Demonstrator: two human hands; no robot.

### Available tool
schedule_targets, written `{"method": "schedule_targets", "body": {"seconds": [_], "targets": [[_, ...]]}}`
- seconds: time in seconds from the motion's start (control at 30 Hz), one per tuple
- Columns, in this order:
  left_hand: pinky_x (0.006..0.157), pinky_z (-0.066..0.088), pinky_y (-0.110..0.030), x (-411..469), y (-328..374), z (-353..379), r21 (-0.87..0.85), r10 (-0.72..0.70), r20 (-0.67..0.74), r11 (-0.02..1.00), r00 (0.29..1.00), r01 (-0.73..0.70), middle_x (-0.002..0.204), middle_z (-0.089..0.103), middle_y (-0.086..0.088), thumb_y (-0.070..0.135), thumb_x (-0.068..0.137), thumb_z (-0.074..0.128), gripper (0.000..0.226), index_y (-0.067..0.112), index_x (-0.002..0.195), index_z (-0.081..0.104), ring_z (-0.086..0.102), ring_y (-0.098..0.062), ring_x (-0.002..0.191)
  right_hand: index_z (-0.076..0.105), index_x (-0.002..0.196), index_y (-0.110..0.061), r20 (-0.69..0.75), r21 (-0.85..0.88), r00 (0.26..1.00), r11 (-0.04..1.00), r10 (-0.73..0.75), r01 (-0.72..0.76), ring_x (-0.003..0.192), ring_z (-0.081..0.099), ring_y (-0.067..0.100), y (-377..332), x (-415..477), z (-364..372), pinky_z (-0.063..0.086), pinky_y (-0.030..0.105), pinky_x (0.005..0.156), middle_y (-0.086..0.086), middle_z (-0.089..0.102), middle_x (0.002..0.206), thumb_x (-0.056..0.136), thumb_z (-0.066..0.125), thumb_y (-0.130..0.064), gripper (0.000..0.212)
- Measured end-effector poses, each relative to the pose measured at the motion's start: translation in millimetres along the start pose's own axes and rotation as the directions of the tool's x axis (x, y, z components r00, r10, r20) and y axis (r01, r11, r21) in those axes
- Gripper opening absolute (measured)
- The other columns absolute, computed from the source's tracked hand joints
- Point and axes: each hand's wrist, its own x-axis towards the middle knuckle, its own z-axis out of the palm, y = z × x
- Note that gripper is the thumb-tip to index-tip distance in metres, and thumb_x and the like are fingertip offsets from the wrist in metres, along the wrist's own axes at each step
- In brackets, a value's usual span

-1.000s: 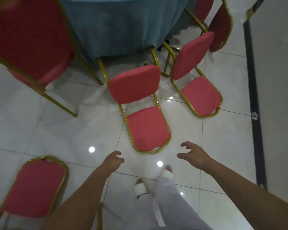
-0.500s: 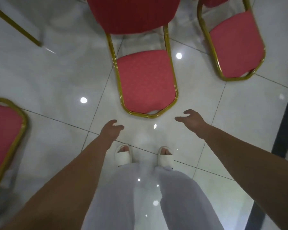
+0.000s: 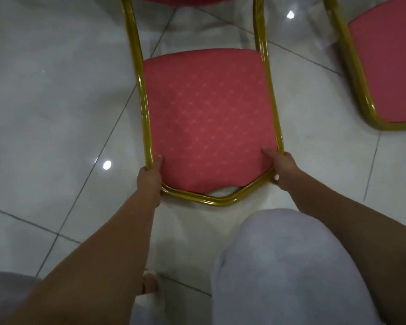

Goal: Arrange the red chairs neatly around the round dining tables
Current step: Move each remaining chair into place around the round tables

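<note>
A red chair (image 3: pixel 209 118) with a gold metal frame lies tipped over on the white tiled floor, its padded back close in front of me. My left hand (image 3: pixel 150 174) grips the frame's lower left corner, thumb on the red padding. My right hand (image 3: pixel 282 168) grips the lower right corner the same way. The chair's seat shows only as a red strip at the top edge. The round table is out of view.
A second red chair (image 3: pixel 389 66) with the same gold frame lies at the right edge. My bent knee in light trousers (image 3: pixel 286 266) fills the lower right, and a white sandal (image 3: pixel 150 283) shows between my arms. Glossy tiles stretch to the left.
I have bent down and come much closer. Both hands, which hovered open above the floor, have reached forward and taken hold of the chair frame's lower corners.
</note>
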Motion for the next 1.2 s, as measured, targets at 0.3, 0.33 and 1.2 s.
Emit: {"method": "schedule_targets", "body": {"seconds": [0.3, 0.33, 1.2], "targets": [[0.08, 0.056, -0.042, -80, 53, -61, 0.04, -0.12, 0.005, 0.992, 0.993, 0.12, 0.109, 0.066, -0.006, 0.061, 0.081, 0.068, 0.067, 0.013, 0.125, 0.054, 0.064, -0.027, 0.093, 0.054, 0.121, -0.013, 0.109, -0.088, 0.986, 0.989, 0.129, -0.12, 0.092, 0.061, 0.027, -29, -99, -21, 0.051, 0.042, 0.066, 0.008, 0.063, 0.106, 0.082, 0.077, -0.024, 0.047], [0.077, 0.055, -0.04, -105, 67, -74, 0.066, -0.139, 0.017, 0.988, 0.99, 0.138, 0.101, 0.066, -0.005, 0.06, 0.082, 0.067, 0.06, 0.015, 0.12, 0.055, 0.063, -0.026, 0.088, 0.054, 0.121, -0.013, 0.118, -0.073, 0.983, 0.989, 0.14, -0.132, 0.092, 0.061, 0.028, -35, -129, -29, 0.051, 0.042, 0.065, 0.008, 0.063, 0.106, 0.083, 0.076, -0.023, 0.045], [0.092, 0.053, -0.044, -682, 432, -203, -0.012, 0.236, 0.2, 0.971, 0.951, -0.238, 0.127, 0.052, -0.011, 0.034, 0.094, 0.063, 0.041, 0.014, 0.127, 0.051, 0.06, -0.031, 0.107, 0.055, 0.123, -0.017, 0.328, -0.083, 0.905, 0.946, -0.271, 0.314, 0.107, 0.056, 0.033, -362, -690, -181, 0.057, 0.048, 0.079, 0.006, 0.049, 0.122, 0.085, 0.066, -0.056, 0.056]]}}
